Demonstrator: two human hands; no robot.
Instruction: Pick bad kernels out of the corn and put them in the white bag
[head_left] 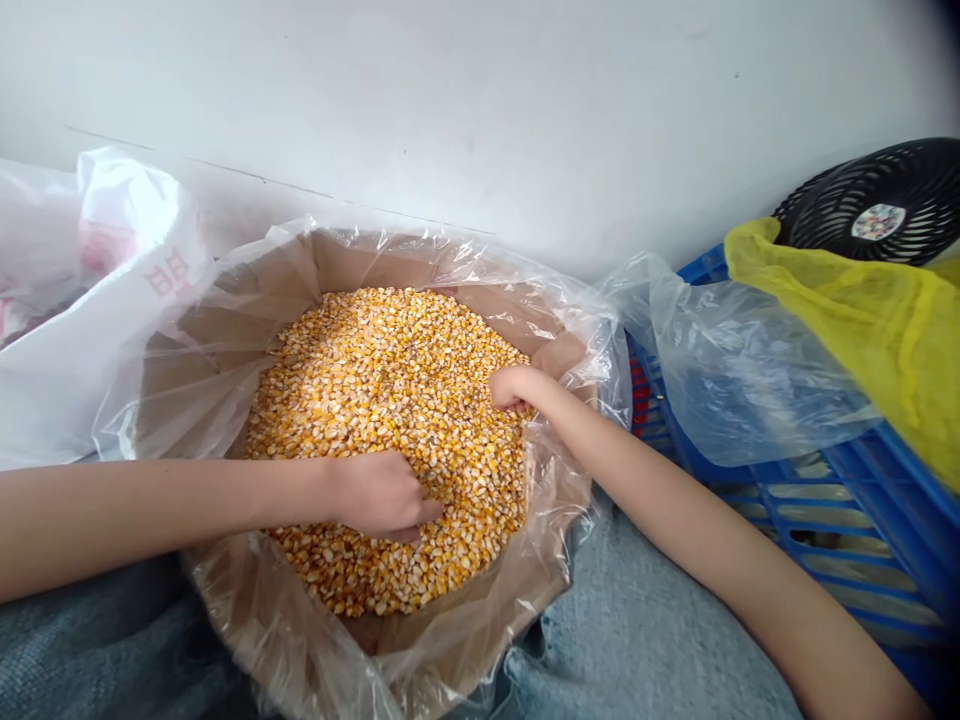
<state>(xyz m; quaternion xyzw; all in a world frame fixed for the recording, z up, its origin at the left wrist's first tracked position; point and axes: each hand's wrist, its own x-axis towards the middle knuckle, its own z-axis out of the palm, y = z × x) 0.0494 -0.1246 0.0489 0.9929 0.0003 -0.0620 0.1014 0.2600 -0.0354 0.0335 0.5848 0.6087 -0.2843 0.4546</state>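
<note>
Loose yellow and white corn kernels (390,370) fill a cardboard box (191,360) lined with a clear plastic bag (551,470). Over the front half of the corn, my left hand (382,495) is closed, fingers curled down at the surface of the kernels. My right hand (514,388) forms a loose fist at the right side of the corn, near the liner. What either hand holds, if anything, is hidden beneath the fingers.
On the left stands a white plastic sack (97,330) with red print. To the right, a blue plastic crate (847,520) carries a clear bag (750,370), yellow mesh (862,320) and a black fan (885,200). My jeans-clad legs (645,620) flank the box; a white wall (450,120) rises behind.
</note>
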